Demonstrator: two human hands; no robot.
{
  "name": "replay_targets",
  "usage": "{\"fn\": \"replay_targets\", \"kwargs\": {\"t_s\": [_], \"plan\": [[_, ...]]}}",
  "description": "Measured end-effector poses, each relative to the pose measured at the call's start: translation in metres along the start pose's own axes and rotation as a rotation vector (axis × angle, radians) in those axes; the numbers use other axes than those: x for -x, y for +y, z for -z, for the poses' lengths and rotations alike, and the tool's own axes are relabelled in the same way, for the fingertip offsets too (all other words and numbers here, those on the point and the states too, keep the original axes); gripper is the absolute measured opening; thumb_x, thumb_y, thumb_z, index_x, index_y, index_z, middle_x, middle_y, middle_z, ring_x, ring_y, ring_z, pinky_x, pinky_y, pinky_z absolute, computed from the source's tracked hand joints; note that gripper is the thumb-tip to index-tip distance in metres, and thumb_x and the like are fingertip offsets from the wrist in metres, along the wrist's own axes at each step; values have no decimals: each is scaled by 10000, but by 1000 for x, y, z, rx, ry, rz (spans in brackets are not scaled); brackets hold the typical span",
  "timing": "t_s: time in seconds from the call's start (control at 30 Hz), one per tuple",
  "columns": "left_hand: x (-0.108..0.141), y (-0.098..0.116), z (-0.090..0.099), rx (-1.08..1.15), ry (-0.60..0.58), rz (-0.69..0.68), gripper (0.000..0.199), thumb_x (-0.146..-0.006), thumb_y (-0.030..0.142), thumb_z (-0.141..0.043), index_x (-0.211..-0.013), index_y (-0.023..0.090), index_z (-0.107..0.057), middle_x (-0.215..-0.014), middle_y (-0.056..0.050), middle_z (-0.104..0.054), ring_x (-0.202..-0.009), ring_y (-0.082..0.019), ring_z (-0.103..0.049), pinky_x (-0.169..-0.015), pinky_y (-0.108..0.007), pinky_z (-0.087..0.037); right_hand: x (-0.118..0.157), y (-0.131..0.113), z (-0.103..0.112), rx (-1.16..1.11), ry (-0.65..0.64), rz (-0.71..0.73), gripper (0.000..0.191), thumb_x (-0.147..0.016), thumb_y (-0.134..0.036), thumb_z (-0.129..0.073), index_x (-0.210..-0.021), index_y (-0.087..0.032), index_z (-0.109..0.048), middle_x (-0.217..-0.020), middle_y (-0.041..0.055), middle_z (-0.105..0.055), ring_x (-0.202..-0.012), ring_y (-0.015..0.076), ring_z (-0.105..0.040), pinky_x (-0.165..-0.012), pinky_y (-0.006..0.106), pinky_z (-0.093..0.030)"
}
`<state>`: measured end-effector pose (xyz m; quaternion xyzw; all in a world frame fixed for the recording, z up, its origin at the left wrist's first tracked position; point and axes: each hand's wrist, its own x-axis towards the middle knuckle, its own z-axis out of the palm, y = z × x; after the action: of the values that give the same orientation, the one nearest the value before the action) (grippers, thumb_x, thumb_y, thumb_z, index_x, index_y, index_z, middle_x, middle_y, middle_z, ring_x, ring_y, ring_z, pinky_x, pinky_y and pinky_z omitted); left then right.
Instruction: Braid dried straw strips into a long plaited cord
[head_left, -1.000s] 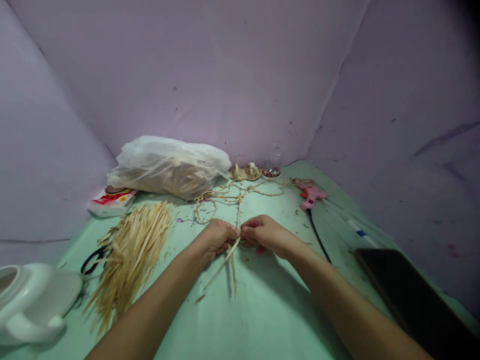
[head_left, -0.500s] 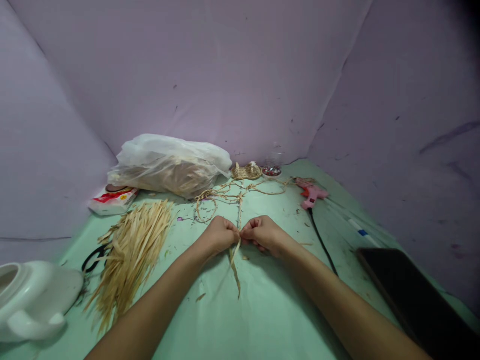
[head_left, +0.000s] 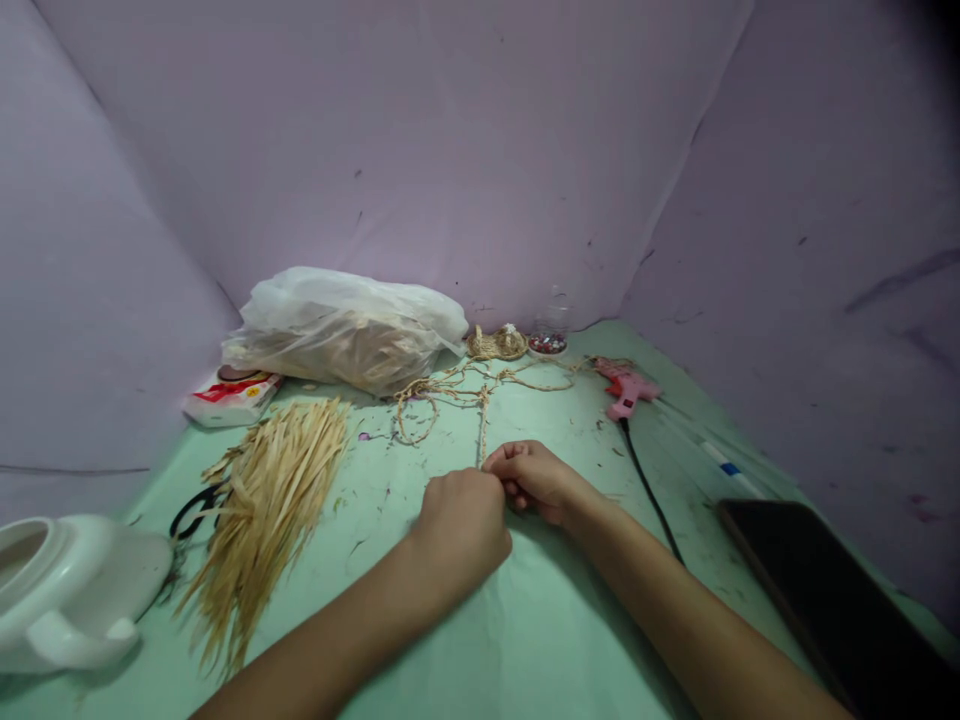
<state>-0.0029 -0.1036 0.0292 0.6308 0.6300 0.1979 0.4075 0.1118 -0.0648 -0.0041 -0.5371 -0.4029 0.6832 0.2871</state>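
A thin braided cord of dried plant fibre runs towards me from a tangle of cord at the back. At its near end my right hand is closed, thumb and forefinger pinching the cord. Against it, my left hand is closed with its back turned up, at the cord's loose fibre ends. Those ends are hidden beneath the left hand. To the left lies a bundle of dry straw-coloured fibre strips.
A white plastic bag, a red-and-white box, a coiled fibre piece and a bead jar line the back. At right are a pink glue gun and a black flat device. Black scissors handles and a white vessel stand left.
My left hand has swung right and turned over, now covering the loose fibre ends below the cord. My right hand keeps its pinch in nearly the same place.
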Motion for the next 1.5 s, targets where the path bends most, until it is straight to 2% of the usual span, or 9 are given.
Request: {"fn": "replay_targets", "kwargs": {"t_s": [0.1, 0.17, 0.3, 0.47, 0.6, 0.8, 1.0, 1.2, 1.5], "plan": [[-16, -5, 12, 0, 24, -17, 183, -598, 183, -571, -442, 148, -481, -421, 11, -375, -463, -116, -427, -464, -215, -252, 4, 1, 3, -26, -7, 37, 60, -559, -78, -489, -547, -120, -529, -367, -55, -430, -302, 21, -263, -296, 152, -167], [-26, -8, 18, 247, 29, 131, 89, -640, 188, -516, -577, 132, -545, -470, 4, -472, -381, -89, -402, -402, -206, -246, 7, 1, 6, -49, -17, 46, 41, -558, -82, -509, -552, -112, -535, -410, -44, -472, -319, 12, -264, -305, 148, -162], [-37, -12, 13, 634, -223, 287, 66, -616, 123, -482, -635, 96, -538, -579, -31, -556, -361, -62, -431, -338, -178, -260, 8, 2, 9, -81, -83, 69, 13, -555, -108, -529, -563, -112, -540, -452, -31, -511, -331, 9, -285, -317, 145, -156], [-40, -16, 7, 607, -399, 328, 107, -650, 149, -447, -602, 101, -529, -489, 0, -491, -333, -54, -409, -315, -162, -241, 5, 3, 12, -20, -104, 75, 28, -566, -130, -524, -585, -120, -542, -464, -28, -512, -347, 22, -318, -331, 152, -176], [-40, -16, 8, 369, -284, 223, 101, -626, 157, -467, -542, 125, -513, -384, 35, -403, -290, -58, -327, -313, -179, -187, 2, 4, 15, 270, -30, 188, 29, -602, -146, -517, -621, -136, -537, -507, -25, -529, -357, 39, -320, -356, 180, -239], [-47, -26, -6, 194, -59, 48, 104, -539, 111, -476, -444, 137, -443, -341, 73, -256, -333, -29, -178, -372, -205, -90, 10, 2, 13, 954, 193, 536, 140, -655, -135, -495, -704, -152, -625, -647, 37, -632, -575, 115, -507, -515, 212, -322], [-50, -32, -12, 188, -23, 20, 113, -529, 141, -492, -427, 141, -441, -368, 66, -254, -378, -40, -184, -390, -209, -111, 25, -9, 7, 1250, 298, 387, 183, -688, -204, -509, -753, -199, -680, -725, 66, -672, -655, 171, -570, -527, 250, -295], [-51, -33, -13, 181, -18, 19, 78, -512, 120, -480, -435, 129, -478, -373, 56, -271, -386, -47, -225, -393, -202, -140, 32, -15, 5, 1307, 366, 283, 173, -685, -259, -528, -739, -211, -686, -738, 76, -672, -686, 193, -580, -508, 262, -273], [-36, -5, -3, 444, -88, 283, 156, -508, 87, -424, -406, 163, -335, -314, 62, -243, -298, -33, -183, -352, -202, -91, 40, -11, -18, 1316, 393, 234, 219, -710, -262, -480, -739, -187, -684, -750, 106, -669, -663, 196, -591, -487, 263, -267]]}}
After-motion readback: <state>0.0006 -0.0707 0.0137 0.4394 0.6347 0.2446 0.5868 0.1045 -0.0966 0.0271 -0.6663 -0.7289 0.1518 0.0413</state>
